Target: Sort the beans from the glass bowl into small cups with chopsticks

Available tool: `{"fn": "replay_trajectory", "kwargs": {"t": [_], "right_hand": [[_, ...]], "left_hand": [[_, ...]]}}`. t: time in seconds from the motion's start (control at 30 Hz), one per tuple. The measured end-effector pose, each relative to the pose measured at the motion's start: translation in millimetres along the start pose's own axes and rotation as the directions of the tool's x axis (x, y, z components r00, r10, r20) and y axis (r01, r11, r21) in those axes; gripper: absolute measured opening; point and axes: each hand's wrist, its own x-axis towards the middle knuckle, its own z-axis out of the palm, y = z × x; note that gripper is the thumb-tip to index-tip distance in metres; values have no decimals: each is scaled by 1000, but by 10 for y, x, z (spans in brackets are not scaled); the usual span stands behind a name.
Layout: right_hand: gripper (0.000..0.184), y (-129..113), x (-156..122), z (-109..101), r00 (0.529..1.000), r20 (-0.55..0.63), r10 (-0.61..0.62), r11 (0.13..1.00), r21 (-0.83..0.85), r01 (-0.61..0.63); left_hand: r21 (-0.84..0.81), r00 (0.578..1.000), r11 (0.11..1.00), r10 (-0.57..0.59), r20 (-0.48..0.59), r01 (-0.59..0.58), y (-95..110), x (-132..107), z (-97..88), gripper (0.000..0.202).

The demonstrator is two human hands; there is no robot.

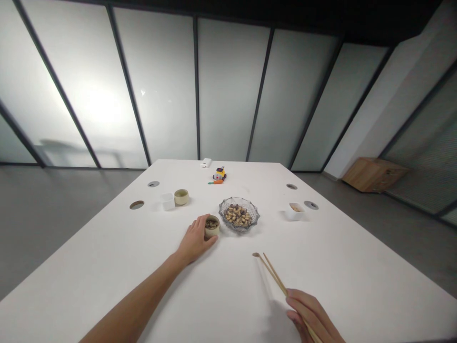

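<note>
My left hand [198,239] is wrapped around the side of a small beige cup [213,232], which stands on the table with small dark seed-like bits inside. My right hand [310,312] grips a pair of wooden chopsticks [276,277], their tips slightly apart and pointing away from me. At the left tip is a small brownish piece [255,255]; I cannot tell whether it is touching the table. Just beyond the cup, to its right, a scalloped glass bowl [257,216] holds a mix of pale and dark nuts or seeds.
Across the white table [214,295] stand a second beige cup [182,197], a clear plastic container [167,202] and a white dish [294,213] with pale bits. Farther back lie a toy carrot [216,182], a yellow toy vehicle [220,173] and a white object [206,163].
</note>
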Motion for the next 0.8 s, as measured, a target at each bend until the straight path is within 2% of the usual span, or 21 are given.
{"fn": "replay_trajectory", "kwargs": {"t": [0.07, 0.27, 0.57, 0.8], "right_hand": [[16, -11, 23, 42, 1000, -13, 5, 1000, 3, -5], [16, -22, 70, 123, 997, 69, 17, 1000, 17, -19], [17, -21, 34, 117, 990, 115, 82, 996, 24, -85], [15, -63, 45, 121, 990, 86, 115, 992, 38, -119]], "left_hand": [[3, 1000, 1000, 0, 6, 0, 0, 6, 0, 69], [8, 1000, 1000, -12, 23, 11, 35, 6, -15, 69], [17, 999, 1000, -27, 31, 26, 83, 5, -38, 68], [14, 1000, 1000, -18, 26, 18, 84, 16, -44, 67]]}}
